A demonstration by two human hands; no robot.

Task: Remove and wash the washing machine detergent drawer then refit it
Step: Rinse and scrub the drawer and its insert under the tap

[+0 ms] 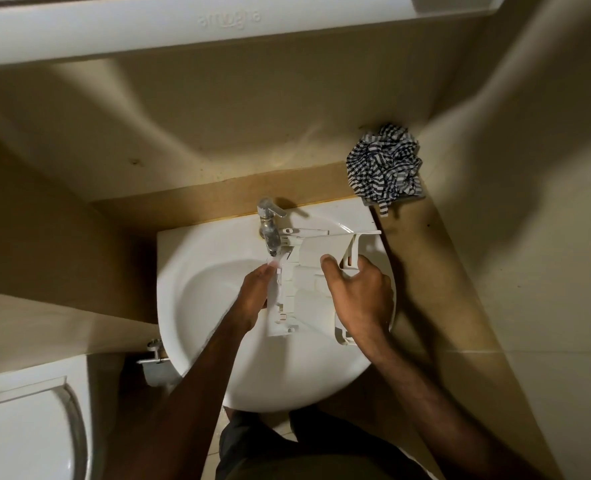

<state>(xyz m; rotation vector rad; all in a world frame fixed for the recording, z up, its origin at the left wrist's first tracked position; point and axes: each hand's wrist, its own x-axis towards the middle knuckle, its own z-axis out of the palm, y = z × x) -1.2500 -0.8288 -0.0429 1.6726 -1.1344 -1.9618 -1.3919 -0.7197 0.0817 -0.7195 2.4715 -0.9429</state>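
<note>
The white detergent drawer (304, 278) lies across the white sink (204, 327), its underside up, under the chrome tap (269, 225). Water runs from the tap onto the drawer's left edge. My right hand (358, 296) grips the drawer's right end, thumb over its flat face. My left hand (256, 292) touches the drawer's left side in the water stream, fingers stretched along it.
A black-and-white checked cloth (384, 166) sits bunched on the beige ledge behind the sink at the right. A white toilet (24, 427) stands at the lower left. A white shelf (183, 26) runs overhead. Walls close in on both sides.
</note>
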